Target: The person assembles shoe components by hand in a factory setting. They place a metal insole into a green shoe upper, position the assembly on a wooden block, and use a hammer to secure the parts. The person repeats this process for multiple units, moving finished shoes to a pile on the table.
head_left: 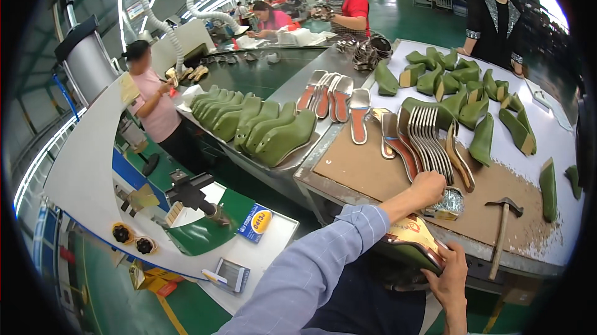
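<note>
The left hand (429, 187) is closed into a fist at the near edge of the workbench (373, 176), knuckles down beside a small open tin of tacks (449, 203); whether it grips anything cannot be told. The right hand (452, 273) sits below the bench's front edge, fingers curled around a green shoe last (413, 251) with a tan insole on its upturned bottom. A wooden-handled hammer (501, 230) lies near the front edge, right of the tin, with bare brown board between them. Farther back, a fanned row of shiny metal-shanked insoles (429, 136) stands on edge, and smooth green lasts (472, 96) scatter across the white far half.
</note>
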`<move>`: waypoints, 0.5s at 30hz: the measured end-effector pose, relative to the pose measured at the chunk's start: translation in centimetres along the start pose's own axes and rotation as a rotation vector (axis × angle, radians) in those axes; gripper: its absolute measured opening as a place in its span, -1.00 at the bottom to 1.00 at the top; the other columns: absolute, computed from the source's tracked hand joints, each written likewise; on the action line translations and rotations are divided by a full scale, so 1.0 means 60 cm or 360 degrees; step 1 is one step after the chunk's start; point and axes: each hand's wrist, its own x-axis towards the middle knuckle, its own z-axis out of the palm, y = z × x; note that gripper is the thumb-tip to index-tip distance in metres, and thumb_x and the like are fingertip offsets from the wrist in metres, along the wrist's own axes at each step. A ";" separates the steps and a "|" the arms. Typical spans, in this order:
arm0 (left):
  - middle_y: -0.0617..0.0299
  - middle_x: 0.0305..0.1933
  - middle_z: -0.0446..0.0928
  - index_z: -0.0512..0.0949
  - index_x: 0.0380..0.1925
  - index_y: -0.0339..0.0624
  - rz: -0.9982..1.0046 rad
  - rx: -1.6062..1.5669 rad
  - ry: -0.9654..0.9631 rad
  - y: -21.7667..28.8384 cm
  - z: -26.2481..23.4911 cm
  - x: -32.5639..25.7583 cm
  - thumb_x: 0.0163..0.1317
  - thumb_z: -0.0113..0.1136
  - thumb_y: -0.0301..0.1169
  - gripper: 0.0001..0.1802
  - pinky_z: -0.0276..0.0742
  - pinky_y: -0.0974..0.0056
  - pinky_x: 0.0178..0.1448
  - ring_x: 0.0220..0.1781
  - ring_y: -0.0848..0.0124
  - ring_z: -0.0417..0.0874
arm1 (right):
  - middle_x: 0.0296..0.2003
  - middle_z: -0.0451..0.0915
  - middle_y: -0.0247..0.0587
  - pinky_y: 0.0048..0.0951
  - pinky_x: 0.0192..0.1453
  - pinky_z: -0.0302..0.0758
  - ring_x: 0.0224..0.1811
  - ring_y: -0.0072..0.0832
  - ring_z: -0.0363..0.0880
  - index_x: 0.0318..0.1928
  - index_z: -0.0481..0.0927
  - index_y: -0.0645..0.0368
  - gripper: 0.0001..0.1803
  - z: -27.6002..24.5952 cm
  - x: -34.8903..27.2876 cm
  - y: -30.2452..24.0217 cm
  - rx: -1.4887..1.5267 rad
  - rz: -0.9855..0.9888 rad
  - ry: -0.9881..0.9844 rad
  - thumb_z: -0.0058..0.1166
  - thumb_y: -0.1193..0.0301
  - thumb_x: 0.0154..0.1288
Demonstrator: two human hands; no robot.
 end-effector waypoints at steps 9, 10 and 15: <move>-0.13 -0.31 0.72 0.79 -0.33 -0.19 0.0054 -0.0307 0.0138 0.023 -0.021 -0.010 0.13 0.21 -0.39 -0.79 0.67 -0.03 0.03 -0.20 -0.09 0.75 | 0.05 0.46 0.15 -0.02 0.03 0.54 0.01 0.16 0.55 0.12 0.37 0.16 -0.11 -0.008 0.006 -0.008 -0.0039 -0.0056 0.0033 0.61 0.56 -0.30; -0.14 -0.31 0.72 0.79 -0.32 -0.20 0.0071 -0.0311 0.0151 0.023 -0.020 -0.009 0.13 0.20 -0.40 -0.78 0.67 -0.03 0.03 -0.20 -0.10 0.75 | 0.05 0.46 0.15 -0.02 0.03 0.54 0.01 0.16 0.55 0.12 0.37 0.16 -0.11 -0.008 0.007 -0.009 -0.0041 -0.0059 0.0034 0.61 0.56 -0.30; -0.12 -0.19 0.72 0.77 -0.24 -0.23 0.0221 -0.0461 0.0247 0.039 -0.033 -0.014 0.18 0.17 -0.42 -0.75 0.64 -0.01 0.08 -0.10 -0.07 0.74 | 0.05 0.48 0.14 0.02 0.07 0.52 0.04 0.15 0.53 0.13 0.40 0.14 -0.14 -0.007 0.005 -0.008 0.0005 -0.0035 0.0030 0.61 0.53 -0.26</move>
